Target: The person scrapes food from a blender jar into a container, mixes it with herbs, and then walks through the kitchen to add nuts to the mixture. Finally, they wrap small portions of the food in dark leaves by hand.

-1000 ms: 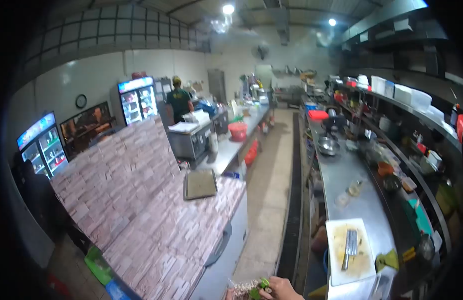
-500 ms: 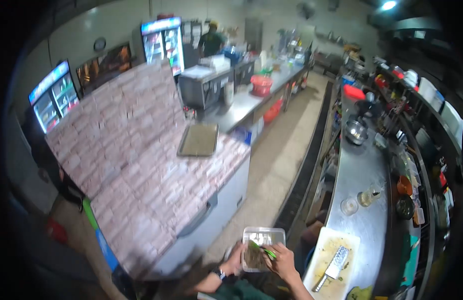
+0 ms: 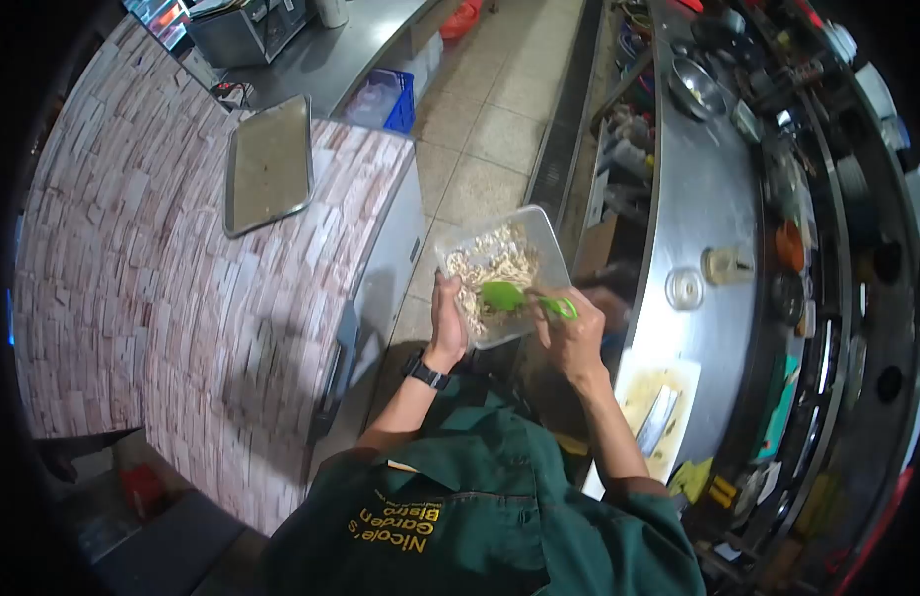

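A clear plastic container (image 3: pixel 550 243) is held in front of my body, tilted so its contents show. My left hand (image 3: pixel 448 320) grips its left side, thumb at the rim. Inside lies a pale, brown-flecked shredded food mix (image 3: pixel 499 256). My right hand (image 3: pixel 576 336) has its fingers closed round a green spatula (image 3: pixel 501 295), whose blade rests in the mix. To the right, a cleaver (image 3: pixel 657 421) lies on a stained white cutting board (image 3: pixel 683 382).
A metal baking tray (image 3: pixel 269 169) lies on the brick-patterned counter (image 3: pixel 197 328) at left. Along the steel counter (image 3: pixel 693 189) stand a glass jar (image 3: pixel 684 289), a clear pitcher (image 3: pixel 726 266) and a metal bowl (image 3: pixel 696 87). A blue crate (image 3: pixel 400 102) sits beyond the left counter.
My view has tipped downward, bringing my green apron into sight. The container appears higher in view and turned, showing more of the mix. Both hands keep their hold.
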`<act>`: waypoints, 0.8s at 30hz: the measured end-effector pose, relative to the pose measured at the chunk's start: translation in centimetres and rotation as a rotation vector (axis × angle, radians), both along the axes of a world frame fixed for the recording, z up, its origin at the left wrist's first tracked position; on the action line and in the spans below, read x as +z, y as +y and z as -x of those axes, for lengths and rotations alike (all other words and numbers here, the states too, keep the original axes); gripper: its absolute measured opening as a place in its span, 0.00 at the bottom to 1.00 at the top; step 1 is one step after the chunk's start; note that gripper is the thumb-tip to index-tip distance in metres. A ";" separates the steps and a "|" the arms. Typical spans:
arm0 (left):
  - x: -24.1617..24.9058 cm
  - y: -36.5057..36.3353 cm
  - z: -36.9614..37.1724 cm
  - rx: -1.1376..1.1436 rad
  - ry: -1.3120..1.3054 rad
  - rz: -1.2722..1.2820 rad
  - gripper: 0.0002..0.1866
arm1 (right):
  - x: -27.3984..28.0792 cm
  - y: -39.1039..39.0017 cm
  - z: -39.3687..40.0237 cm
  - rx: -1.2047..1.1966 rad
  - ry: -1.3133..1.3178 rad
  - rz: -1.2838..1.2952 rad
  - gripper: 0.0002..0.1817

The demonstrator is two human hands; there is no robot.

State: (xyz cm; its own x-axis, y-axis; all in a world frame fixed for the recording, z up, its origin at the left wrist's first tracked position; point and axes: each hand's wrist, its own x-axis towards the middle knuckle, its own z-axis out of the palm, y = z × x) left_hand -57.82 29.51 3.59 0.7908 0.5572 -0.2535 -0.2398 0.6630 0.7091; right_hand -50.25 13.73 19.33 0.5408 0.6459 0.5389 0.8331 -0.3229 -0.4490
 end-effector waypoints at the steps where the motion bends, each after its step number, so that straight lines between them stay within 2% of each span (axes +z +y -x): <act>1: 1.4 0.4 -0.7 -0.001 -0.008 0.000 0.28 | 0.5 0.6 -1.4 0.011 0.002 0.011 0.09; 3: 4.1 1.9 -2.2 -0.022 0.015 -0.009 0.27 | 2.3 1.3 -3.0 -0.151 0.370 -0.013 0.09; 5: 6.9 3.2 -3.6 -0.046 0.029 -0.037 0.28 | 3.0 3.1 -6.6 -0.167 -0.145 0.032 0.09; 7: 8.9 4.0 -5.0 0.053 -0.010 -0.203 0.29 | 2.8 4.6 -8.4 -0.147 -0.055 0.098 0.08; 8: 7.1 4.6 -5.2 0.019 0.012 -0.173 0.31 | 2.5 5.0 -8.8 -0.115 -0.027 0.154 0.09; 10: 6.7 5.2 -5.5 0.094 0.151 -0.219 0.31 | 0.5 5.1 -8.9 -0.041 0.021 0.243 0.10; 12: 2.8 4.3 -6.8 0.256 0.221 -0.118 0.31 | 0.1 7.3 -8.5 0.062 0.015 0.056 0.10; 13: 5.9 4.0 -6.3 0.298 0.216 -0.159 0.33 | -0.8 8.2 -8.7 0.110 0.064 -0.010 0.08; 14: 5.8 3.8 -6.5 0.340 0.244 -0.218 0.35 | -0.9 8.9 -8.6 0.075 0.229 0.019 0.06; 15: 4.2 3.4 -6.4 0.327 0.200 -0.160 0.36 | -2.2 9.6 -9.3 0.104 0.275 0.005 0.04; 16: 6.4 3.1 -6.3 0.361 0.194 -0.107 0.37 | -1.9 10.0 -10.1 0.150 0.282 0.008 0.05; 17: 7.0 2.7 -6.2 0.359 0.106 0.065 0.38 | -1.4 10.9 -11.1 0.205 0.286 0.009 0.05; 19: 9.0 2.7 -5.5 0.345 0.130 0.165 0.38 | 1.1 12.7 -13.0 0.302 0.096 -0.168 0.05; 21: 7.9 2.3 -5.9 0.509 0.139 0.033 0.41 | 1.7 13.3 -15.4 0.328 0.016 -0.074 0.08; 22: 3.3 2.3 -6.3 0.512 0.163 -0.057 0.42 | 1.5 13.7 -15.8 0.366 -0.001 -0.004 0.09; 23: 2.8 2.3 -6.1 0.472 0.092 -0.040 0.44 | 1.3 13.6 -16.1 0.384 -0.018 0.074 0.11; 24: 3.8 2.2 -5.9 0.446 0.135 -0.106 0.43 | 0.8 13.4 -15.8 0.488 0.029 0.051 0.12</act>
